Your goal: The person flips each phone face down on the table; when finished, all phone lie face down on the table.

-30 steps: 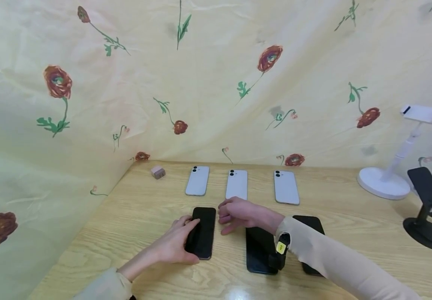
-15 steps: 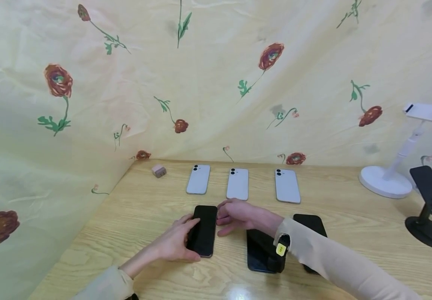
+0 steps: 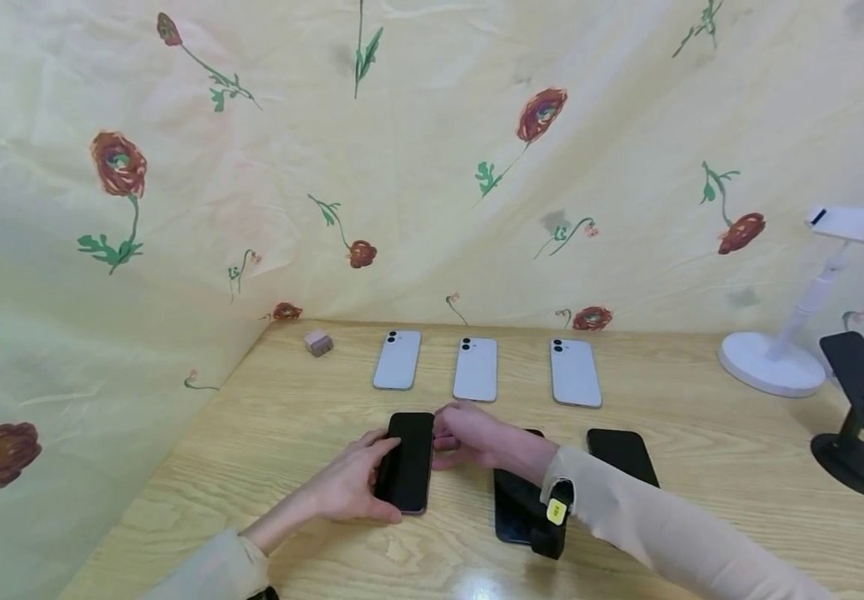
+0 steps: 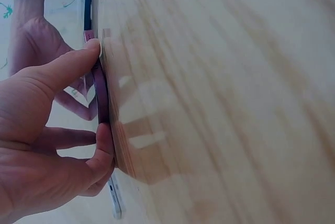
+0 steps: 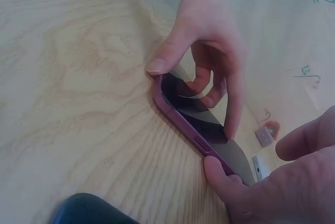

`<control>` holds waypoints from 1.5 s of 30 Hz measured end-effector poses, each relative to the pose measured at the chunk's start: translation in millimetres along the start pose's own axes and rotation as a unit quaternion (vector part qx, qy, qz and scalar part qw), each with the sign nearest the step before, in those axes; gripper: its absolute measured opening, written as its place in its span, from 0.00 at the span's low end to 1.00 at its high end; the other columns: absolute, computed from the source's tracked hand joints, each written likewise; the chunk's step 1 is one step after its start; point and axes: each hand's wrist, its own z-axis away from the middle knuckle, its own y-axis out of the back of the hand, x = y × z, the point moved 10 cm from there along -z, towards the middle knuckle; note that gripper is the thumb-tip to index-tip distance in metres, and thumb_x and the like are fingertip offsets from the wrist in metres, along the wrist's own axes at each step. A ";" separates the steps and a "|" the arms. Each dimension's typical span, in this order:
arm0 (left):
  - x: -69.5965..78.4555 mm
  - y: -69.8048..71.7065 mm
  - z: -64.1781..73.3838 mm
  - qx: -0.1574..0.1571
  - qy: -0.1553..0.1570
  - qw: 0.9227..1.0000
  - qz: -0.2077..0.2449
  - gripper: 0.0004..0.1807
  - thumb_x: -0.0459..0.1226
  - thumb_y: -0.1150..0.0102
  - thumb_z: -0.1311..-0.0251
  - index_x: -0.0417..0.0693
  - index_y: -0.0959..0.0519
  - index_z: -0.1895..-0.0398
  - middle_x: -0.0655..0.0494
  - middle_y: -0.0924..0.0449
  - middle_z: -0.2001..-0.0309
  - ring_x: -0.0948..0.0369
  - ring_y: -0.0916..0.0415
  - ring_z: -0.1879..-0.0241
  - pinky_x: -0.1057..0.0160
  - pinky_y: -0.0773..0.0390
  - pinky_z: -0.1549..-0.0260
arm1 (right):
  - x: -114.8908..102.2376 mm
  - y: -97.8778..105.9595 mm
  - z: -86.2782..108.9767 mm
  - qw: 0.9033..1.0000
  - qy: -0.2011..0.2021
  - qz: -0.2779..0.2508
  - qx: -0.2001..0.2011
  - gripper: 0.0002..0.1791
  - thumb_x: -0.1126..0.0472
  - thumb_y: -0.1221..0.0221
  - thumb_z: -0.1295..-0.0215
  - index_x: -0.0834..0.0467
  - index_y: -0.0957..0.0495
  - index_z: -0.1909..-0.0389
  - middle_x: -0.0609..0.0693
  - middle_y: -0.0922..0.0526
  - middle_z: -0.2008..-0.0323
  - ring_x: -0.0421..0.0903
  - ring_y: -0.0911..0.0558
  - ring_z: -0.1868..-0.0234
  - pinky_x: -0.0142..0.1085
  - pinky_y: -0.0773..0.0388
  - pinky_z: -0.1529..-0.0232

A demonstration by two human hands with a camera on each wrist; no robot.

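A smartphone [image 3: 411,467] with a black screen and a purplish edge lies face up on the wooden table. My left hand [image 3: 349,485] grips it from the left, thumb at the near corner and other fingers along the left side; the left wrist view has these fingertips on its frame [image 4: 102,96]. From the other side my right hand [image 3: 472,437], fingers curled, meets the right edge; the thumb presses beside the buttons in the right wrist view. Under my right forearm lies a second black-screened phone [image 3: 516,500], partly hidden. A third [image 3: 621,454] sits further right, also partly covered.
Behind the hands is a row of pale phones, back up: left [image 3: 397,360], middle [image 3: 476,371], right [image 3: 576,373]. A pink charger plug [image 3: 318,343] stands at back left. At right are a white stand [image 3: 772,367] and a black phone stand [image 3: 862,417]. Flowered cloth hangs behind.
My right hand has shifted slightly left and nearer, its fingers closing from a gap to the phone's right edge. The left hand and the phone have hardly moved.
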 end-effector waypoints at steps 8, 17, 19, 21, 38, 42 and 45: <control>1.5 2.0 0.9 0.006 -0.015 1.000 0.013 0.54 0.49 0.19 0.58 0.33 0.34 0.29 0.32 0.43 0.29 0.48 0.32 0.43 0.51 0.29 0.45 | 2.7 1.4 1.5 1.000 -0.001 -0.009 0.009 0.34 0.75 0.54 0.42 0.75 0.44 0.31 0.52 0.32 0.74 0.45 0.30 0.70 0.45 0.18 0.60; 3.8 3.3 0.0 -0.008 -0.038 0.999 0.030 0.53 0.47 0.19 0.56 0.33 0.35 0.29 0.32 0.46 0.27 0.59 0.26 0.55 0.62 0.25 0.54 | 0.9 0.2 2.3 1.000 0.003 -0.031 -0.001 0.34 0.75 0.55 0.39 0.74 0.47 0.30 0.53 0.29 0.73 0.45 0.28 0.71 0.45 0.18 0.61; 3.4 3.6 -0.1 -0.010 -0.041 0.999 0.027 0.53 0.48 0.20 0.55 0.34 0.36 0.29 0.33 0.46 0.26 0.59 0.27 0.55 0.62 0.26 0.53 | 0.1 -0.7 2.1 0.999 0.003 -0.036 -0.008 0.33 0.74 0.55 0.37 0.74 0.48 0.29 0.54 0.27 0.71 0.45 0.27 0.69 0.45 0.18 0.60; 2.6 4.1 0.1 -0.014 -0.044 0.998 0.030 0.53 0.48 0.20 0.54 0.34 0.36 0.29 0.34 0.46 0.26 0.59 0.27 0.55 0.62 0.26 0.53 | -1.3 -1.2 1.8 0.999 0.004 -0.041 -0.013 0.33 0.73 0.54 0.35 0.73 0.49 0.29 0.55 0.26 0.68 0.46 0.26 0.67 0.45 0.18 0.60; 4.2 2.5 0.1 -0.074 -0.076 0.987 0.121 0.58 0.41 0.23 0.50 0.45 0.51 0.20 0.35 0.48 0.27 0.55 0.24 0.53 0.63 0.22 0.56 | -17.0 -11.9 7.2 0.997 0.006 -0.069 -0.037 0.32 0.75 0.57 0.35 0.70 0.46 0.27 0.69 0.33 0.40 0.56 0.26 0.49 0.51 0.22 0.48; 5.2 3.7 0.1 -0.079 -0.083 0.986 0.123 0.59 0.41 0.23 0.49 0.47 0.52 0.19 0.39 0.44 0.29 0.56 0.25 0.54 0.62 0.23 0.55 | -21.1 -16.6 7.8 0.996 0.012 -0.074 -0.048 0.33 0.76 0.58 0.36 0.70 0.46 0.27 0.69 0.32 0.40 0.57 0.25 0.49 0.53 0.23 0.48; 5.0 4.6 0.7 -0.078 -0.082 0.986 0.120 0.61 0.40 0.22 0.50 0.46 0.54 0.19 0.39 0.43 0.29 0.57 0.25 0.54 0.62 0.23 0.55 | -23.3 -20.1 9.3 0.996 0.013 -0.071 -0.058 0.33 0.76 0.59 0.36 0.69 0.46 0.27 0.70 0.32 0.40 0.56 0.25 0.51 0.54 0.24 0.47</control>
